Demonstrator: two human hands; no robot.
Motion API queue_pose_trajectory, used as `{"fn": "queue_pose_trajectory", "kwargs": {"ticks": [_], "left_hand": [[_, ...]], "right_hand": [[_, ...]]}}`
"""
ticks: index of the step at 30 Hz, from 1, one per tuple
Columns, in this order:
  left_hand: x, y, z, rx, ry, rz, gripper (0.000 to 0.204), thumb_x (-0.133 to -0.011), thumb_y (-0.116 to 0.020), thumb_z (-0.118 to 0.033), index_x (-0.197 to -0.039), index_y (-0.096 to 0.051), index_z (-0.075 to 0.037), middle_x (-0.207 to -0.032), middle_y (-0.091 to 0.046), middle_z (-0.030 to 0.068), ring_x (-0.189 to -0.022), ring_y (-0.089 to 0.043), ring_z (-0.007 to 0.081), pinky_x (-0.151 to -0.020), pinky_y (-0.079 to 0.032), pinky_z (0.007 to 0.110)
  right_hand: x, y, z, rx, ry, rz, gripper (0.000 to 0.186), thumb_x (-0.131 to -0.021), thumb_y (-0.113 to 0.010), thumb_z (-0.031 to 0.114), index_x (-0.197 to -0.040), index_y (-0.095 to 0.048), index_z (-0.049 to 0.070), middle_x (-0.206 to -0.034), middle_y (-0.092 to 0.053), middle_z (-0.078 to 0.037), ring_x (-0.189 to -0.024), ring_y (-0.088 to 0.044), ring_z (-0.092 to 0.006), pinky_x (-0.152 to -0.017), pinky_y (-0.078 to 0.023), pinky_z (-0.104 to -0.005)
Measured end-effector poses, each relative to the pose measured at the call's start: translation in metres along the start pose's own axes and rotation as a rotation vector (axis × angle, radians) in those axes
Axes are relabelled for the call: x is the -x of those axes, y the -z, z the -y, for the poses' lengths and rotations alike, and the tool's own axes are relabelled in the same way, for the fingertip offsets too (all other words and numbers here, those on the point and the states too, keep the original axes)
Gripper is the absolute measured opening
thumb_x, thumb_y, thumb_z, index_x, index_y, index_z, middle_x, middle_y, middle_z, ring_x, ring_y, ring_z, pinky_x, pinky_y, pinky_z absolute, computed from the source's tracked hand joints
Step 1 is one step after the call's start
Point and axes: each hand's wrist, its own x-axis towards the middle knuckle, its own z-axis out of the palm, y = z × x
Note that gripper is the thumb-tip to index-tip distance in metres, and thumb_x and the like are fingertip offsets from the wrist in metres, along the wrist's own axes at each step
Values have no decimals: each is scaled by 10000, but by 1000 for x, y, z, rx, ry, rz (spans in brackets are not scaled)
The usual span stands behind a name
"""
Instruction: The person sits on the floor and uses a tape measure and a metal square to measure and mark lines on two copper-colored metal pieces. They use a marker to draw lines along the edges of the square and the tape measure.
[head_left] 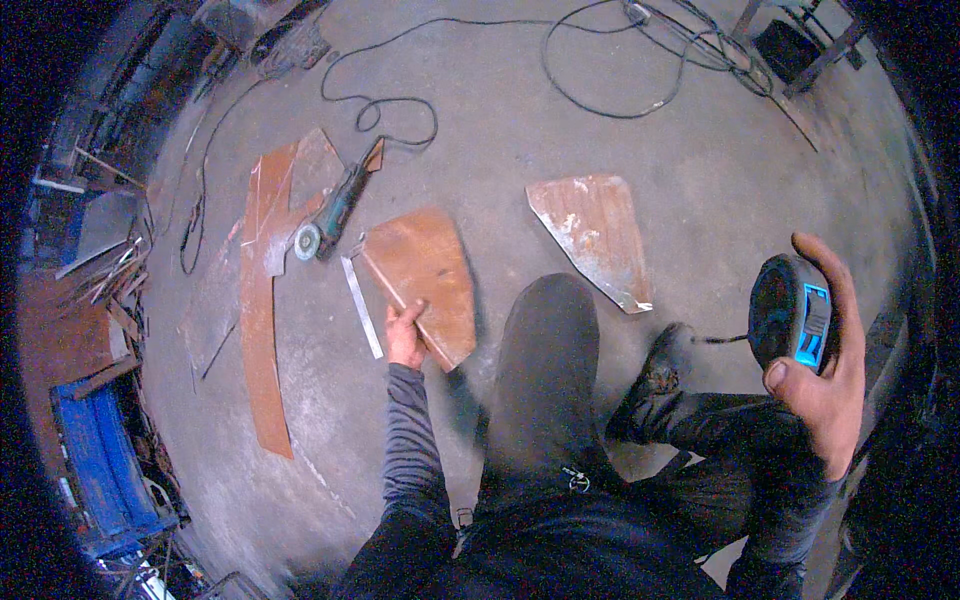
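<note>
My left hand [406, 336] grips the lower left edge of a rust-brown bent metal plate [425, 275], tilted up off the concrete floor. In my right hand [835, 390], raised at the right, is a black and blue tape measure [788, 312], with fingers wrapped round its far side and the thumb on its near edge. A dark strap trails left from it. A thin pale metal strip [363, 308] lies just left of the held plate. Beyond that, an angle grinder [342, 212] rests on the floor, its disc toward me.
Another rusty plate [597, 230] with a pale scraped edge lies ahead of my knee. Flat rusty offcuts [262, 330] spread at the left. Black cables [560, 60] loop across the far floor. Scrap metal and a blue metal piece [105, 455] line the left side.
</note>
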Motion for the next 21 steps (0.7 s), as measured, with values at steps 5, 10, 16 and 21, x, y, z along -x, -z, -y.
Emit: {"fn": "queue_pose_trajectory", "kwargs": {"ticks": [5,10,16,21], "left_hand": [[-21,3,53,96,103,97,476,-917,-643,-45,-1361,-475,-33,-1272,-635,134,-1151,-641,326,-1011,-528,508],[-32,-14,82,192,235,222,465,-929,-648,-91,-1366,-501,-33,-1253,-663,115,-1154,-648,337,-1011,-527,498],[-38,-41,96,-183,227,213,570,-863,-708,-67,-1377,-470,2,-1269,-643,159,-1176,-627,301,-1028,-494,436],[-52,-40,90,-644,181,143,592,-827,-764,-160,-1340,-530,21,-1220,-687,176,-1078,-683,322,-931,-550,422]], "right_hand": [[1,-11,-2,-37,10,-6,1041,-566,-839,413,-1458,-479,16,-1174,-610,-91,-1028,-597,-179,-908,-471,-278],[4,-8,-4,81,37,-4,1059,-569,-847,468,-1454,-485,12,-1186,-608,-99,-1043,-595,-191,-923,-470,-295],[3,-10,-4,133,21,18,1066,-571,-844,485,-1456,-485,11,-1211,-608,-110,-1070,-595,-203,-941,-471,-311],[6,-11,-9,125,24,38,1064,-566,-845,466,-1460,-484,17,-1216,-609,-116,-1071,-597,-210,-952,-472,-317]]}}
